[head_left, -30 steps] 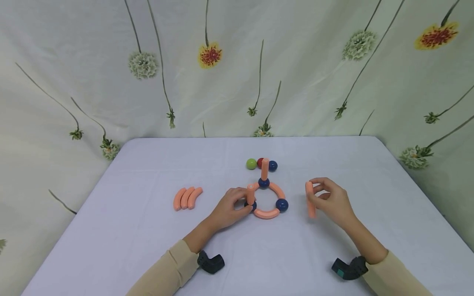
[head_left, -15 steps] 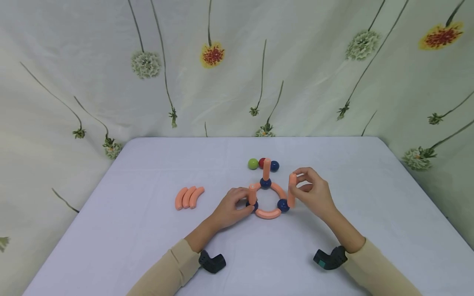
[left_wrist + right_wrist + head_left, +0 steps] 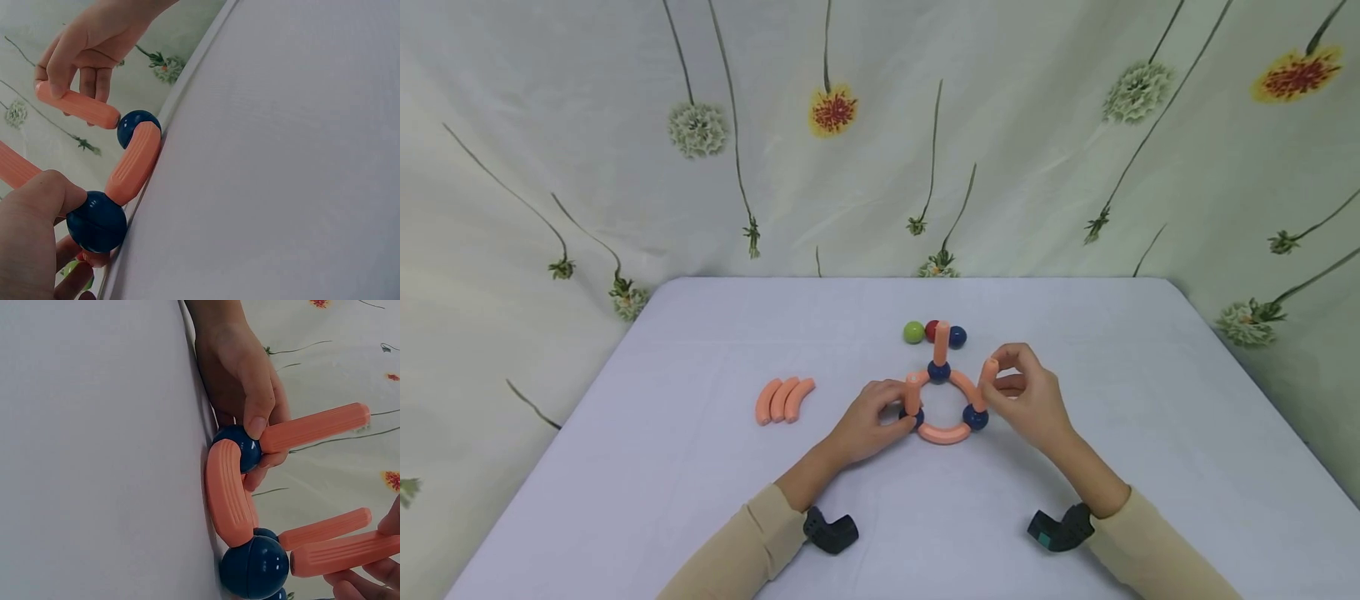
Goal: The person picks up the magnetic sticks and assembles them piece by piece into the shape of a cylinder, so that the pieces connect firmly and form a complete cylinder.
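Note:
A ring of curved orange rods (image 3: 943, 434) joined by blue balls lies on the table. Two straight orange rods stand upright on it, one on the back ball (image 3: 939, 372) and one on the left ball (image 3: 97, 222). My left hand (image 3: 868, 423) grips that left ball between thumb and fingers. Between thumb and fingertips, my right hand (image 3: 1028, 396) pinches another straight orange rod (image 3: 344, 553), slightly tilted. Its lower end is right at the right-hand blue ball (image 3: 255, 567); whether they touch I cannot tell.
Behind the ring sit a green ball (image 3: 913, 332), a red ball (image 3: 932, 331) and a blue ball (image 3: 957, 337). To the left, three curved orange rods (image 3: 784, 401) lie side by side on the white table (image 3: 647, 483). A flower-patterned cloth (image 3: 880, 167) hangs behind.
My right hand has carried the straight orange rod leftward from beside the ring to the right-hand blue ball. The left hand keeps its hold on the left ball.

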Demonstrator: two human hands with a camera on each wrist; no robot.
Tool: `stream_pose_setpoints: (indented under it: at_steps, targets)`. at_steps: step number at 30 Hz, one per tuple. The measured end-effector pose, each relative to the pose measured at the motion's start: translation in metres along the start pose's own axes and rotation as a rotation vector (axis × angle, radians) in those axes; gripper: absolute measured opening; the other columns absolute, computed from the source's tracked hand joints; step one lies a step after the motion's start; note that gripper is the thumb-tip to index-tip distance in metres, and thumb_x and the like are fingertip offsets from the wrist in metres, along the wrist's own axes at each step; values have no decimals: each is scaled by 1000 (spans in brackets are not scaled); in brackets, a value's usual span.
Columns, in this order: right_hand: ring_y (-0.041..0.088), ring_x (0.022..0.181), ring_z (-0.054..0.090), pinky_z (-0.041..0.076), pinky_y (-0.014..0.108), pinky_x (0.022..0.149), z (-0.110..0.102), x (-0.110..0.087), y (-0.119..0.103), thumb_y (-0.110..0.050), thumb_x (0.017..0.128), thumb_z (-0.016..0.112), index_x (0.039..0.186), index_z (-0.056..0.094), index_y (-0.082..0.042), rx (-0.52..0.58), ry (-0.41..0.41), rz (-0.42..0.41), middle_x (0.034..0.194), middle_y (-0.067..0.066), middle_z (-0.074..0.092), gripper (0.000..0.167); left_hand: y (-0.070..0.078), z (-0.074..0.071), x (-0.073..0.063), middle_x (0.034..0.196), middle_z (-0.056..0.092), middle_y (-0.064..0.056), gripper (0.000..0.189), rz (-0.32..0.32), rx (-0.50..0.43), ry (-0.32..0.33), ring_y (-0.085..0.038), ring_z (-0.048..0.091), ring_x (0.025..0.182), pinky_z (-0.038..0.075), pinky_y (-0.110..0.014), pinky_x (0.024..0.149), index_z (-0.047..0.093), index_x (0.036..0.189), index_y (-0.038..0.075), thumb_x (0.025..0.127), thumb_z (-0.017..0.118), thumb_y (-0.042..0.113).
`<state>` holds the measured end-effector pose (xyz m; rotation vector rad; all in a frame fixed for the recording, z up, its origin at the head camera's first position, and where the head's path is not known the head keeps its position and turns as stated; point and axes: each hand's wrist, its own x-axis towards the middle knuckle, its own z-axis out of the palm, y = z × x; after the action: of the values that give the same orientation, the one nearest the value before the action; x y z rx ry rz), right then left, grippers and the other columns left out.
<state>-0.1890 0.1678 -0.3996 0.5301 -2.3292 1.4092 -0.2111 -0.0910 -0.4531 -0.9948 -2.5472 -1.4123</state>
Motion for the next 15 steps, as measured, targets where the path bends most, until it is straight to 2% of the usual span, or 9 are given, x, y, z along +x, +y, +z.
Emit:
stream_pose_setpoints:
  at_steps: [5, 15]
  targets:
    - [22, 72, 69, 56, 28, 65, 0, -1, 0, 7, 79, 73, 108, 51, -2, 11, -10, -28, 92, 11, 62, 37, -1, 0, 0, 112, 64, 5, 17, 0, -6, -1, -15, 51, 105, 40, -38, 91, 66, 105, 16, 88, 69, 14]
    - [20, 70, 68, 57, 29, 63, 0, -3, 3, 8, 77, 73, 106, 49, -1, -12, -11, -83, 90, 9, 63, 38, -2, 1, 1, 105, 63, 8, 15, 41, -32, 9, -14, 52, 101, 39, -39, 91, 66, 102, 17, 88, 69, 11]
